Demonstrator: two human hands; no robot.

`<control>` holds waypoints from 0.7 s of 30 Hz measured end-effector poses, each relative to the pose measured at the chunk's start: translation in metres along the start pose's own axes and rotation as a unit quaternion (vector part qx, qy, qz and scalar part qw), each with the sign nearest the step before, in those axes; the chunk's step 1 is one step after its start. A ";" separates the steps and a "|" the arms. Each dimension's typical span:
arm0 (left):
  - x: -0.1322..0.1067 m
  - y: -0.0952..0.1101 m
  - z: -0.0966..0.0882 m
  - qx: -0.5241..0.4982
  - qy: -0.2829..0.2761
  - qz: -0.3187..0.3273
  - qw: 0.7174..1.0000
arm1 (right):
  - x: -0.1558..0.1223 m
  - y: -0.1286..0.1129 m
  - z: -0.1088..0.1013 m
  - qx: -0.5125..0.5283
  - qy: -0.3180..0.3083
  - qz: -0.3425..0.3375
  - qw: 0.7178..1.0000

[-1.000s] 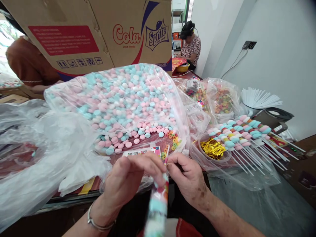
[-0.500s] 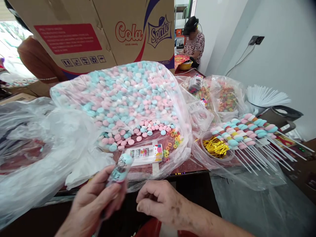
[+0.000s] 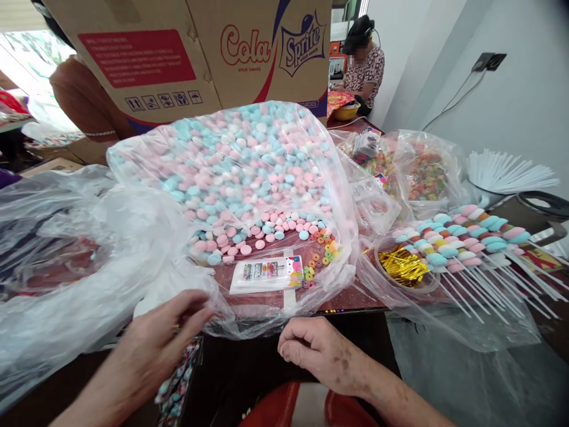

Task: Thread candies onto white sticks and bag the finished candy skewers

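Observation:
My left hand is low at the left, over a container of wrapped sweets below the table edge. Its fingers are stretched and apart, and nothing shows in them. My right hand is in front of the table edge, fingers curled in with the thumb against them. Whatever it may hold is hidden. A stack of printed plastic bags lies on the table beyond both hands. Behind it, pink, blue and white candies fill a large clear plastic bag. Small ring candies are scattered beside the printed bags.
Candy skewers lie at the right beside a tub of gold twist ties. White sticks stand in a container near a dark jug. A carton blocks the back. Another person sits farther off.
My left hand has let go of the wrapped candy stick and moved left and down, its fingers now apart. My right hand stays curled near the table edge. The view has shifted slightly.

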State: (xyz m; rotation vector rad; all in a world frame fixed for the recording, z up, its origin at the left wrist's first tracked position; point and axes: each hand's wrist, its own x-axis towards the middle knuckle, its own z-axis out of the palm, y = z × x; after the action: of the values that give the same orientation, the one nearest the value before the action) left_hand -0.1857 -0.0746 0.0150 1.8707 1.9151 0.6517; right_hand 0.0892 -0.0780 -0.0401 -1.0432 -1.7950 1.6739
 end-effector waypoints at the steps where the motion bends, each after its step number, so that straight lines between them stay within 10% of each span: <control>1: 0.011 0.015 0.016 0.010 -0.020 0.051 0.998 | 0.000 -0.001 0.001 -0.011 -0.005 -0.005 1.000; 8: 0.073 0.048 0.103 0.203 0.004 0.165 0.965 | -0.007 0.001 0.002 -0.072 0.005 -0.016 0.997; 17: 0.089 0.038 0.104 0.192 -0.042 0.221 0.955 | -0.006 0.004 0.002 -0.056 0.019 -0.045 0.997; 21: 0.078 0.044 0.099 0.130 -0.007 0.265 0.955 | -0.001 0.006 -0.016 -0.011 0.193 -0.048 0.980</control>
State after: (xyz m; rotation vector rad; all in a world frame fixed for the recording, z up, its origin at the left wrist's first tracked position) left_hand -0.0961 0.0091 -0.0371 2.5860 1.5426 0.5501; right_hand 0.1034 -0.0686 -0.0431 -1.1765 -1.5831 1.2912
